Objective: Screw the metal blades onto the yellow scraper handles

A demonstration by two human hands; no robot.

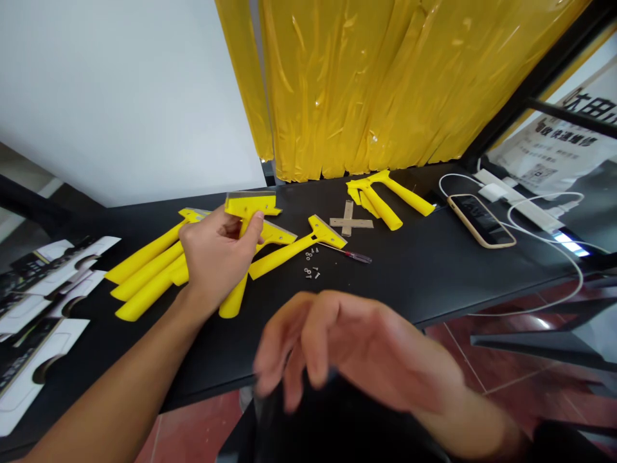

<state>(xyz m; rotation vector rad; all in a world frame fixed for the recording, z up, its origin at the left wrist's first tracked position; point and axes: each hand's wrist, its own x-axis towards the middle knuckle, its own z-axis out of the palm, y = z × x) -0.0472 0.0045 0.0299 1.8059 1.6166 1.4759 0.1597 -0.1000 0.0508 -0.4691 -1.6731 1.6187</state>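
Observation:
My left hand point(214, 254) is closed around the handle of a yellow scraper point(249, 204). Its wide head points up, with a clear strip along the top edge, and the thumb presses just below the head. Nearer to me, my right hand point(351, 347) hovers by the table's front edge, blurred, fingers loosely bent and apart, nothing visible in them. Several yellow scrapers point(149, 276) lie left of and behind my left hand. Another yellow scraper point(294, 251) lies to its right, beside a small screwdriver point(357, 257) and several loose screws and nuts point(308, 257).
Two flat strips point(351, 223) lie crossed on the black table point(414, 263). Behind them are more yellow scraper parts point(385, 202). A phone point(482, 222), a power strip point(520, 202) and white cables occupy the right. Printed card sleeves point(53, 366) lie left. Yellow plastic sheeting point(357, 90) hangs behind.

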